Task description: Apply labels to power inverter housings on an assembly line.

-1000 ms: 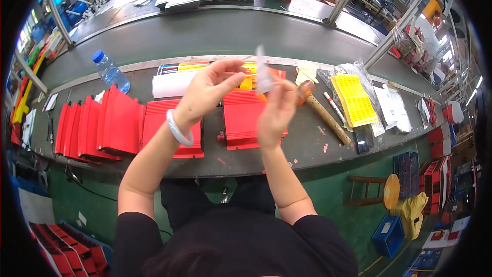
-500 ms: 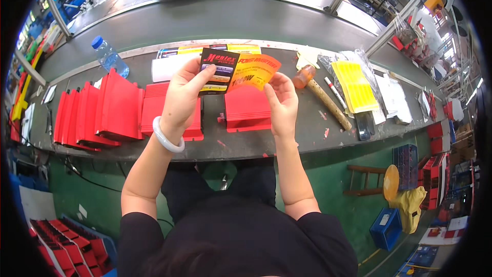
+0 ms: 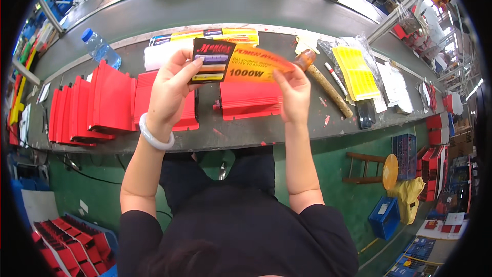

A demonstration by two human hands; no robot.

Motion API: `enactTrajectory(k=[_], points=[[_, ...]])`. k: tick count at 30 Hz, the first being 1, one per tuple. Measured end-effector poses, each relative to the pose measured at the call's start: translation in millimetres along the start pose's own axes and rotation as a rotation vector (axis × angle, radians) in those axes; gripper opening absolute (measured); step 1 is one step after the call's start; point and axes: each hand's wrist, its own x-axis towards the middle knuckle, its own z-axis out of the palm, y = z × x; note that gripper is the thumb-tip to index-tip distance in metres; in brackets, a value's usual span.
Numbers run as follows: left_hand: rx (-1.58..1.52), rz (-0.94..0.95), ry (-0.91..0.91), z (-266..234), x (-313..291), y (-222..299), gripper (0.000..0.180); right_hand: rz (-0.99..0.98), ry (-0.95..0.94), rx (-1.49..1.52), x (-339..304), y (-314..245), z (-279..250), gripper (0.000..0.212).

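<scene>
Between my two hands a printed sticker label (image 3: 246,66), black at its left end and orange-yellow along the rest, is stretched out above the bench. My left hand (image 3: 171,79), with a pale bangle at the wrist, pinches its black end between thumb and fingers. At the other end my right hand (image 3: 296,92) pinches the orange edge. Below the label lies a red finned metal case (image 3: 251,103), partly covered by it. Another red case (image 3: 185,113) lies under my left hand and forearm, partly hidden.
Several red cases (image 3: 110,102) stand in a row at the left, near a water bottle (image 3: 101,50). More printed labels (image 3: 205,36) lie behind my hands. On the right are a mallet (image 3: 328,90), a marker (image 3: 335,78), yellow sheets (image 3: 357,74) and a black phone (image 3: 365,114).
My right hand has moved right and slightly down, drawing the label from curled to nearly flat. My left hand has shifted a little left, still pinching the black end.
</scene>
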Motion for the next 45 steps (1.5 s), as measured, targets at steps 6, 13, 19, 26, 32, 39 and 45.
enactTrajectory(k=[6, 13, 19, 26, 32, 39, 45], points=[[0.196, 0.034, 0.088, -13, 25, -24, 0.011, 0.085, 0.025, -0.117, 23, -7, -26, 0.013], [-0.074, -0.112, 0.139, 15, 26, -78, 0.033, 0.118, 0.167, -0.105, 14, 16, -59, 0.009], [-0.128, -0.122, 0.232, -13, 24, -98, 0.026, 0.201, 0.172, -0.004, 11, 44, -39, 0.006], [-0.13, -0.154, 0.16, -22, 16, -93, 0.025, 0.215, 0.159, 0.067, -17, 28, -34, 0.006], [-0.056, -0.023, 0.222, -53, -4, -91, 0.025, 0.192, 0.086, -0.072, -28, 20, -33, 0.012], [0.46, 0.415, 0.036, 7, -4, -42, 0.008, -0.129, 0.115, -0.332, -18, -30, -48, 0.02], [0.543, 0.404, 0.155, -1, -12, -44, 0.011, -0.063, 0.023, -0.262, -20, -23, -45, 0.015]])
